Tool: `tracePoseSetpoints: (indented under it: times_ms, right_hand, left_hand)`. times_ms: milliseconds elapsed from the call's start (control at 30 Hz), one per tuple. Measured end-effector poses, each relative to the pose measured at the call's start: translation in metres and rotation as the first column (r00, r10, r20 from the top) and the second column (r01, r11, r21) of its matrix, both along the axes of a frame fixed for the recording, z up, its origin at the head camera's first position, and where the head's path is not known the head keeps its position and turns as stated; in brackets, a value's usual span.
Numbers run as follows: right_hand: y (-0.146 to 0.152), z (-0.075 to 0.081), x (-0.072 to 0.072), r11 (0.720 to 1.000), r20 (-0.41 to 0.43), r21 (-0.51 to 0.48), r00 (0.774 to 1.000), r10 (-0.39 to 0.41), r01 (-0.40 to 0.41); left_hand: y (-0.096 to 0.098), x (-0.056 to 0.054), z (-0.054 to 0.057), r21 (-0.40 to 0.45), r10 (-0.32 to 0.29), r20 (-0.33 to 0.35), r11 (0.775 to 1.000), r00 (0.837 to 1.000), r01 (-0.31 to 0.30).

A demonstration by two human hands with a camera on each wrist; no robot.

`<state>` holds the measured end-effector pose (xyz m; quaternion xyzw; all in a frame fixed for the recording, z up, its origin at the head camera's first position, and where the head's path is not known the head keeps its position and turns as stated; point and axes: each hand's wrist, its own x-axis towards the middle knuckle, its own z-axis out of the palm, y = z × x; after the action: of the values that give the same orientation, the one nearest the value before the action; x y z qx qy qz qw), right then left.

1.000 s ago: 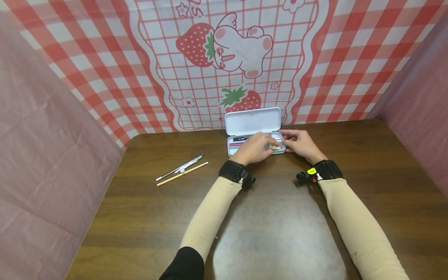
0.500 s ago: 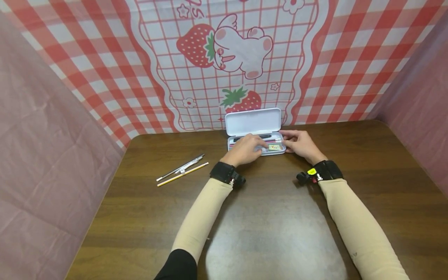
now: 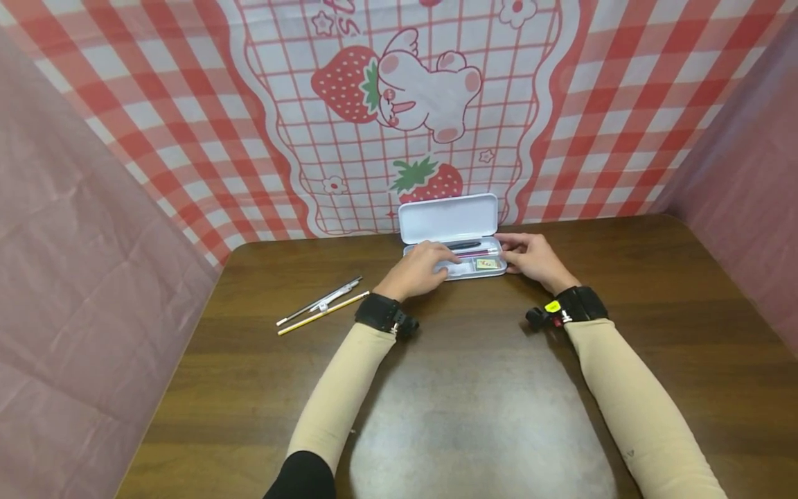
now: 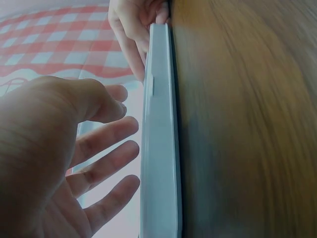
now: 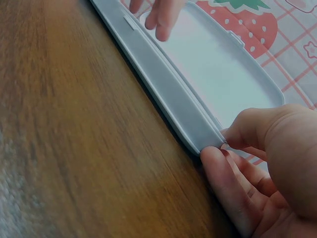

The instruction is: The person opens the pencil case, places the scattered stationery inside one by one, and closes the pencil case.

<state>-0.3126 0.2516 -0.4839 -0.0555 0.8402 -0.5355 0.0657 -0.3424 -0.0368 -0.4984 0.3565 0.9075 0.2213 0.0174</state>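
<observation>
A white pencil case [image 3: 447, 218] stands with its lid up at the back of the table. Inside lie a black pen [image 3: 464, 245], reddish pencils [image 3: 476, 254] and, in the front right compartment, a small eraser with a yellow-green label [image 3: 487, 264]. My left hand [image 3: 414, 270] hovers over the case's left part, hiding some of it. In the left wrist view its fingers [image 4: 111, 136] are spread and loosely bent, holding nothing. My right hand [image 3: 533, 260] grips the case's right end; the right wrist view shows the thumb at the rim and a finger [image 5: 218, 166] against the outer corner.
Left of the case, a dark pencil [image 3: 302, 313], a silver drawing compass [image 3: 337, 294] and a yellow pencil [image 3: 323, 314] lie on the wooden table [image 3: 474, 402]. A red-and-white checked cloth [image 3: 187, 138] hangs right behind the case.
My left hand has moved left across the case, away from the eraser, which now shows fully along with more of the pen and pencils. The right hand keeps its place at the case's end.
</observation>
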Motion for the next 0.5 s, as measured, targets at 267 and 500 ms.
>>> tracePoseSetpoints:
  times_ms: [267,500]
  right_hand:
    - [0.000,-0.001,0.001,1.000,-0.003,0.002,1.000,0.003,-0.003]
    - [0.001,-0.002,-0.002,0.999,0.007,0.037,1.000,0.001,-0.001]
  left_hand:
    - [-0.028,-0.001,-0.010,0.025,-0.006,-0.005,1.000,1.000,0.006]
    - [-0.041,0.034,0.036,-0.018,0.011,-0.044,1.000,0.999,-0.012]
